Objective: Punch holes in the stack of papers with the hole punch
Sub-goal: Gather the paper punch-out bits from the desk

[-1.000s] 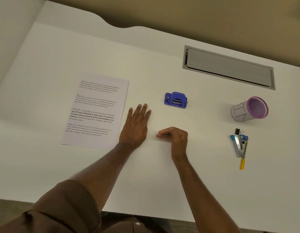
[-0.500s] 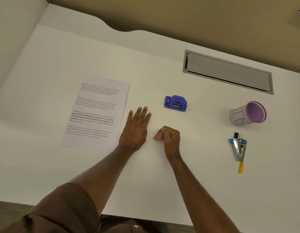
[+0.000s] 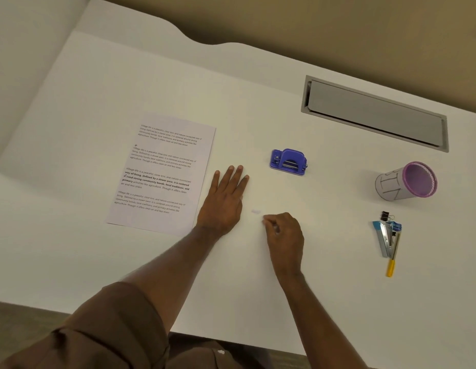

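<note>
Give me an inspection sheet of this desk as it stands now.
Surface: white desk, grey hatch set in.
Job's things: stack of papers flat at left; hole punch apart from it, untouched.
Clutter: tipped pen cup; stapler, binder clip, yellow-tipped pen; small white scrap.
Hands: left hand flat beside papers; right hand curled, contents unclear.
Cables: nothing seen.
Surroundings: beige wall.

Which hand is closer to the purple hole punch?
Left. The left hand lies flat just left of and below the hole punch, fingertips close by. The right hand is curled lower down, farther away.
</note>
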Motion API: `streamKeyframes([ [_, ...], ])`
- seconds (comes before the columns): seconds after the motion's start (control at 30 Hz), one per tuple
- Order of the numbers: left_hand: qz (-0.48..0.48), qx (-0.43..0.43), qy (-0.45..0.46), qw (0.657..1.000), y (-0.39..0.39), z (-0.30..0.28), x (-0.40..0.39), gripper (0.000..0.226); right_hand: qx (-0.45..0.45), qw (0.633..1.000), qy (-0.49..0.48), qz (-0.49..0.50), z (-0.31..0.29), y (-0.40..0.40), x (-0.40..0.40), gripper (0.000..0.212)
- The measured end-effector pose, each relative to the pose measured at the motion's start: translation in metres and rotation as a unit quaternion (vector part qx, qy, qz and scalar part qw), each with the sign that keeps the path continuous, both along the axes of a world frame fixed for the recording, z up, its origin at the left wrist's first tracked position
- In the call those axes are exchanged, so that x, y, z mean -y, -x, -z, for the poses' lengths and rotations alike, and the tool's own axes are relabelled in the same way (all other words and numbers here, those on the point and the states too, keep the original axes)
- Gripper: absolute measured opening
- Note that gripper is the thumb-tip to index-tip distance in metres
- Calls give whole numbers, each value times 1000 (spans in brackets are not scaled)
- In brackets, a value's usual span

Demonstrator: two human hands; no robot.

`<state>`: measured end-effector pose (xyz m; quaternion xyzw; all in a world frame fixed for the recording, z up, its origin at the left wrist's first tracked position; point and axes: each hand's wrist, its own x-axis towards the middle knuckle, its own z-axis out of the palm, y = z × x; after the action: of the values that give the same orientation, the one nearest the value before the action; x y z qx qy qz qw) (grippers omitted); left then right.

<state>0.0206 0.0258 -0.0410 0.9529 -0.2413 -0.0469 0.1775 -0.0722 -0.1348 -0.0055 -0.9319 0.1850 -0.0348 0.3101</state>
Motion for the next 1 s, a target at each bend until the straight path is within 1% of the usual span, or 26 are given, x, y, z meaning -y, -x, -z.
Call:
streamKeyframes([
  [0.2, 0, -9, -14, 1000, -1, 0, 0, 59, 24, 999, -12, -23, 1, -21, -13, 4],
  [0.27, 0, -9, -11, 1000, -1, 0, 0, 60, 37, 998, -35, -19, 0, -20, -13, 9],
  [0.3, 1, -9, -9, 1000, -1, 0, 0, 59, 39, 998, -54, -11, 2, -19, -11, 10],
  [0.37, 2, -5, -5, 1000, -1, -1, 0, 59, 27, 997, -73, -5, 6, -17, -6, 3],
  [0.4, 2, -4, -3, 1000, -1, -1, 0, 59, 21, 997, -68, -4, 6, -16, -5, 7],
  [0.5, 0, -3, -3, 1000, -1, -1, 1, 59, 21, 999, -32, -27, 5, -17, -4, 21],
  [0.57, 0, -4, -5, 1000, -1, -2, 1, 59, 13, 999, -17, -45, 3, -20, -6, 26],
  [0.67, 4, -6, -3, 1000, -1, -2, 0, 59, 3, 998, 4, -69, 4, -22, -11, 25],
  [0.8, 2, -12, -9, 1000, -1, -3, 1, 59, -1, 992, 65, -108, 4, -24, -16, 24],
  [0.97, 6, -15, -8, 1000, -1, -6, 0, 60, -19, 970, 169, -176, -2, -36, -24, 12],
  [1.0, 5, -17, -7, 1000, -1, -7, 0, 59, -28, 965, 183, -186, -2, -37, -24, 13],
])
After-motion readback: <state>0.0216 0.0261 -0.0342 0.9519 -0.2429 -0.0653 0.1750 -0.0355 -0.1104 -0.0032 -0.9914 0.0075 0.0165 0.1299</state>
